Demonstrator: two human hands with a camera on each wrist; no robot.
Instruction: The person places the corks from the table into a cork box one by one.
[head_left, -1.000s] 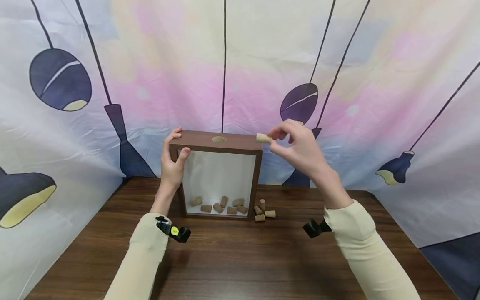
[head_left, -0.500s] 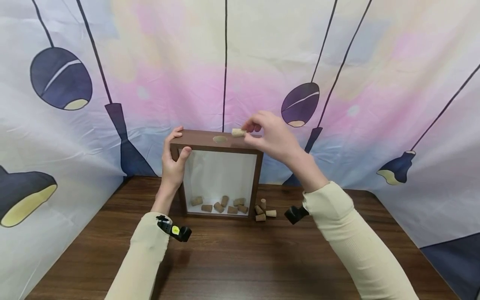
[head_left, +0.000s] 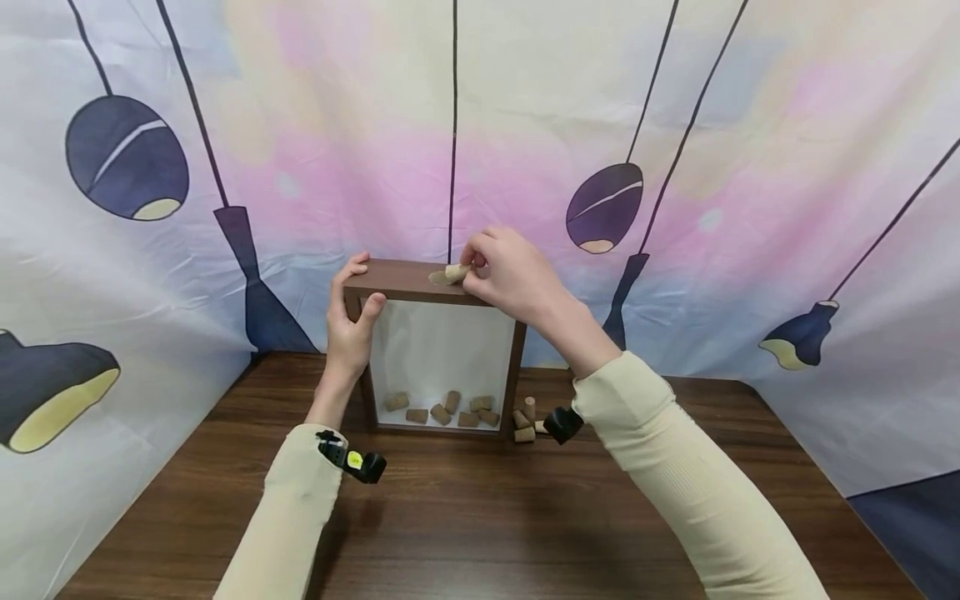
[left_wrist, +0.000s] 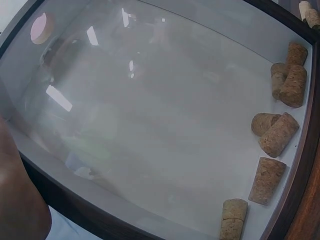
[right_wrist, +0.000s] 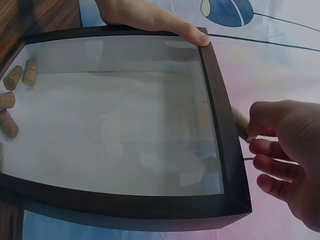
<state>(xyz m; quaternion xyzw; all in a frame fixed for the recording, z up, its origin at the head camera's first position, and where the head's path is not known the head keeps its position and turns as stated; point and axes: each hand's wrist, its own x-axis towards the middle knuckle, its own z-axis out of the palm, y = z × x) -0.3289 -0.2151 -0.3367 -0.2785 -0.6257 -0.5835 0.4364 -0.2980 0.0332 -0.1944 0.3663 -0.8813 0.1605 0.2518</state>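
Note:
A brown shadow box (head_left: 401, 272) with a clear front stands upright on the table. My left hand (head_left: 348, 333) grips its upper left corner, thumb on the front and fingers over the top. Between thumb and index finger, my right hand (head_left: 517, 279) pinches a light cork (head_left: 454, 272), tilted at the right edge of the oval hole (head_left: 437, 277) in the box's top. In the right wrist view the cork (right_wrist: 240, 122) is partly hidden behind the frame. Several corks (left_wrist: 280, 135) lie along the bottom inside the box.
Several loose corks (head_left: 523, 435) sit on the table right of the box, partly hidden by the black right wrist camera (head_left: 562, 425). A printed cloth (head_left: 360, 167) hangs behind the wooden table (head_left: 465, 517).
My right hand has moved left along the box's top, bringing the cork from the right corner to the hole. My left hand keeps its grip on the corner.

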